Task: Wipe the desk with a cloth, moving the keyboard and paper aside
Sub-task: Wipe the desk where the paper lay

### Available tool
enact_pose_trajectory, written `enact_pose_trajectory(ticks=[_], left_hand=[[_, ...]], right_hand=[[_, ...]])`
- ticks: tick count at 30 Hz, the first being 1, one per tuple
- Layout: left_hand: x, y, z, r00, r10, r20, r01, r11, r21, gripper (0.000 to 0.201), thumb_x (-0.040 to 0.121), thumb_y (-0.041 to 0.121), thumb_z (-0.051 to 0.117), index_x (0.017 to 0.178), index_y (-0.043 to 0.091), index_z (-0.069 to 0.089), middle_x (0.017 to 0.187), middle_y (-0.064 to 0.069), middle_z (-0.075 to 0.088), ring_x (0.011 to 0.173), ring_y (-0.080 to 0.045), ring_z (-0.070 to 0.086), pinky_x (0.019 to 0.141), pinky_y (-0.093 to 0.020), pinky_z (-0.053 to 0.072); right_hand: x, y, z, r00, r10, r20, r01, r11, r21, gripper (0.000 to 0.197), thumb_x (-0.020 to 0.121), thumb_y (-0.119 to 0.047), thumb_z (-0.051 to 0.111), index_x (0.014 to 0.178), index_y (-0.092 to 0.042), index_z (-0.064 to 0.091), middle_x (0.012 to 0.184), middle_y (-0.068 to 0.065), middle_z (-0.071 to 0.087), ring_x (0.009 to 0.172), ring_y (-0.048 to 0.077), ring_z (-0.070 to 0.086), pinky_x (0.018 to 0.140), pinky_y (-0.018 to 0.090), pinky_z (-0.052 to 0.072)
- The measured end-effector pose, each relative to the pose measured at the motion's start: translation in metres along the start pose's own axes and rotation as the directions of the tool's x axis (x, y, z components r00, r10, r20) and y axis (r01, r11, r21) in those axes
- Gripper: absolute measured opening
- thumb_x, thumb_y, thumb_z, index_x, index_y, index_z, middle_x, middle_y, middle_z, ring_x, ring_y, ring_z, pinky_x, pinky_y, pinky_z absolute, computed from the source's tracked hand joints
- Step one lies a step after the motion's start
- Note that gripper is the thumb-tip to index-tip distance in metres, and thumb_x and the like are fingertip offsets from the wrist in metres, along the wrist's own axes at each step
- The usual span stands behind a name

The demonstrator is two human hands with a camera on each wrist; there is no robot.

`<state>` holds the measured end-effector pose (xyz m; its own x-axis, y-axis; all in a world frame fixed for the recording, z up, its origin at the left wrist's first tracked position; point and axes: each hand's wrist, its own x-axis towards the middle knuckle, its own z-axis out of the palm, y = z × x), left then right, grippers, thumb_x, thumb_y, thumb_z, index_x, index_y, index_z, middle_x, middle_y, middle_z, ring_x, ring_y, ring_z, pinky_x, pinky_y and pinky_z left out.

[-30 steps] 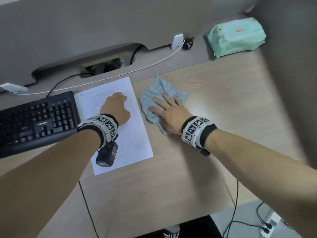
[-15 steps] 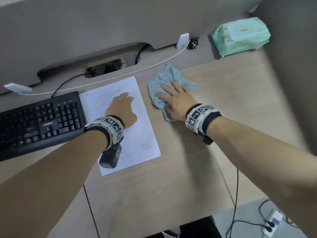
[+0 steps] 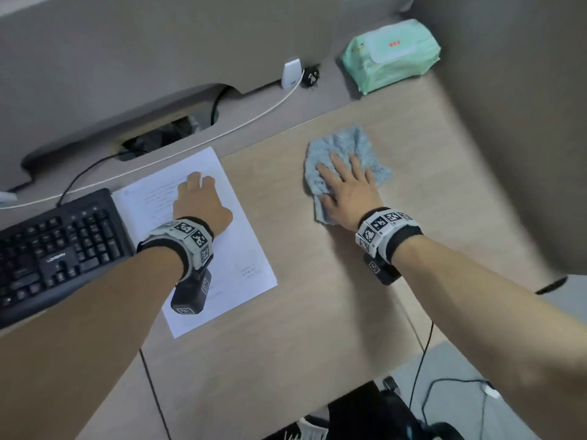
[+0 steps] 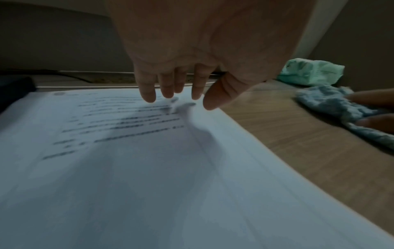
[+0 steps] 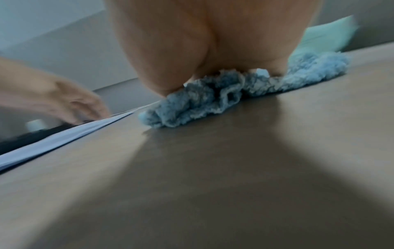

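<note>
Desk (image 3: 317, 312): cloth (image 3: 346, 154) has slid right, away from paper (image 3: 222, 249).

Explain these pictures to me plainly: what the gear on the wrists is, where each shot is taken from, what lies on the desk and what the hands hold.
No machine here: a person works with two bare hands. The checkered bands on the wrists carry small cameras. The wide picture comes from a camera on the head, looking down; the other two look along each hand from the wrist.

On the desk lie a black keyboard, a printed sheet of paper beside it, and a green pack of wipes at the back corner.

The left hand hangs over the paper with fingers pointing down at it; whether the tips touch is hard to tell. The right hand lies flat, fingers spread, pressing a blue cloth onto the desk. Neither hand grips anything.
</note>
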<state>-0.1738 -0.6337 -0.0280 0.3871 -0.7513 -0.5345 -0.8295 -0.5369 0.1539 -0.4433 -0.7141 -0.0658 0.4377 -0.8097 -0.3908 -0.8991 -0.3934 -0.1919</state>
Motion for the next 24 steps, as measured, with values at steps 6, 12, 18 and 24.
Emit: enact_pose_trajectory(ticks=[6,12,18,24], left_hand=[[-0.006,0.064,0.005,0.978,0.207,-0.041,-0.209,0.976,-0.055,0.055,0.072,0.001,0.051,0.126,0.007,0.047,0.143,-0.012,0.034,0.128,-0.034,0.032,0.102,-0.046,0.039],[-0.006,0.128,0.024,0.954,0.298,0.029,-0.299,0.954,0.024,0.068,0.076,0.006,0.054,0.142,0.014,0.039,0.160,-0.006,0.020,0.143,-0.031,0.020,0.115,-0.037,0.024],[0.016,0.167,0.024,0.963,0.267,0.034,-0.270,0.955,0.126,0.072,0.077,0.013,0.057,0.146,0.020,0.034,0.160,-0.006,0.016,0.143,-0.032,0.019,0.112,-0.043,0.028],[0.030,0.183,0.022,0.978,0.206,0.044,-0.210,0.963,0.166,0.074,0.077,0.014,0.054,0.146,0.025,0.031,0.160,-0.004,0.017,0.141,-0.035,0.018,0.110,-0.044,0.031]], right_hand=[[-0.017,0.084,-0.013,0.851,0.524,0.014,-0.520,0.841,0.150,0.074,0.095,-0.057,0.042,0.157,-0.029,0.012,0.167,0.004,-0.002,0.150,0.041,-0.005,0.117,0.064,0.008],[-0.002,0.053,-0.011,0.979,0.200,0.037,-0.202,0.979,0.034,0.073,0.097,-0.056,0.039,0.157,-0.031,0.008,0.167,0.001,-0.007,0.150,0.040,-0.010,0.117,0.066,0.004],[-0.058,0.140,-0.003,0.922,0.387,0.010,-0.386,0.919,0.075,0.081,0.090,-0.072,0.032,0.157,-0.035,0.006,0.166,0.000,-0.007,0.150,0.041,-0.008,0.116,0.067,0.005],[0.015,0.188,-0.041,0.885,0.464,0.029,-0.464,0.876,0.130,0.087,0.087,-0.073,0.044,0.156,-0.031,0.011,0.166,0.002,-0.004,0.148,0.045,-0.004,0.112,0.072,0.009]])
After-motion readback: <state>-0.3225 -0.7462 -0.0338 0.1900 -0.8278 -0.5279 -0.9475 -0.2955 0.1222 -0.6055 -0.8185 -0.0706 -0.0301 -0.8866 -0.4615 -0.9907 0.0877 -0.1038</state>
